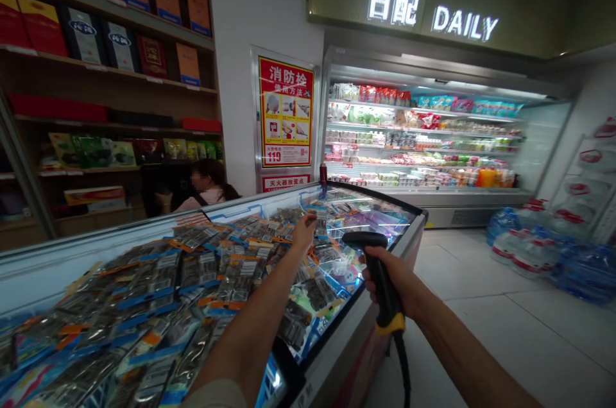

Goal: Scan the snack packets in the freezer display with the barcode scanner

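Observation:
My right hand (392,272) is wrapped round a black and yellow barcode scanner (385,289), its head pointing left over the freezer's near edge and its cord hanging down. Stretched out over the glass-topped chest freezer (411,231), my left hand (303,231) has its fingers closed at the edge of a small food packet (319,223). Around and below that hand lie many clear packets (202,267) of dark food with blue or orange ends, heaped on the freezer top. Their exact contents are too small to make out.
A dark red can (323,174) stands at the freezer's far corner. Beyond is a lit refrigerated display (423,138). Large water bottles (529,251) stand on the floor at right. A person (212,187) is behind the freezer, near shelves (110,61) of boxed goods.

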### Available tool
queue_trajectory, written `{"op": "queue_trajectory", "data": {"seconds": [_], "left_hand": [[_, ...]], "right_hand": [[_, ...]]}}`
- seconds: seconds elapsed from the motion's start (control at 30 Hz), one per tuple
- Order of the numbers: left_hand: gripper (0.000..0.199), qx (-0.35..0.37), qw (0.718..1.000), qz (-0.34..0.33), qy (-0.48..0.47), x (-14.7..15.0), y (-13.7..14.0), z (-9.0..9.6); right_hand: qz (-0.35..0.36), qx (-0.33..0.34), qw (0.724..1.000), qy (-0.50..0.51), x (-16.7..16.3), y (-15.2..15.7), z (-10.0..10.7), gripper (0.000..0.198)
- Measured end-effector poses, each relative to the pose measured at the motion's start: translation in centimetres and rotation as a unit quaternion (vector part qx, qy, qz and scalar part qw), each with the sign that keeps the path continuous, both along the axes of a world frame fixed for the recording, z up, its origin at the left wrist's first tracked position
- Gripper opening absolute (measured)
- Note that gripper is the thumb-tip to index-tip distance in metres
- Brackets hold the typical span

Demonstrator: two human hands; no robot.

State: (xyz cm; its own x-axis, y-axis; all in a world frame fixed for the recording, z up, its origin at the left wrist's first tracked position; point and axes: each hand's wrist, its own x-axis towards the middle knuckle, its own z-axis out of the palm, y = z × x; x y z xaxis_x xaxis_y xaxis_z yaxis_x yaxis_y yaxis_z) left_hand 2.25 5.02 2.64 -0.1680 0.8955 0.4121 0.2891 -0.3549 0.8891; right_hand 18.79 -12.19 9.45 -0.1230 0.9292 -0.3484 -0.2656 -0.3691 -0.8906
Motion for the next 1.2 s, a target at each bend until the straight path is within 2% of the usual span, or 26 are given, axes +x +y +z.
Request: {"op": "queue_trajectory", "data": {"seconds": [0.13, 0.27, 0.53, 0.73, 0.87, 1.07, 1.2], "left_hand": [[0.049, 0.0, 0.998, -0.061, -0.01, 0.2, -0.5, -0.4], [0.059, -0.002, 0.995, -0.097, 0.004, 0.7, -1.1, -0.6], [0.066, 0.006, 0.993, -0.116, 0.014, 1.3, -1.9, -0.2], [0.065, 0.035, 0.992, -0.12, 0.019, 0.0, -2.6, -0.7], [0.066, 0.027, 0.993, -0.113, 0.027, -0.9, -2.8, -0.7], [0.064, 0.014, 0.994, -0.11, 0.025, -1.5, -3.4, -0.2], [0.065, 0.008, 0.995, -0.096, 0.037, -2.1, -3.5, -0.6]], "right_hand": [[0.002, -0.002, 1.0, 0.01, 1.1, -0.2, -0.2, 0.022], [0.006, -0.001, 1.0, 0.022, 2.1, -0.5, -0.5, 0.022], [0.016, 0.005, 1.0, 0.02, 2.2, -1.0, -0.4, 0.019], [0.035, 0.003, 0.999, 0.009, 1.4, -1.3, -0.3, 0.019], [0.051, -0.002, 0.999, 0.012, 0.6, -1.6, -0.3, 0.021], [0.039, -0.004, 0.999, -0.007, -1.0, -1.6, -0.1, 0.02], [0.043, -0.005, 0.999, -0.011, -2.0, -1.7, 0.2, 0.02]]}}
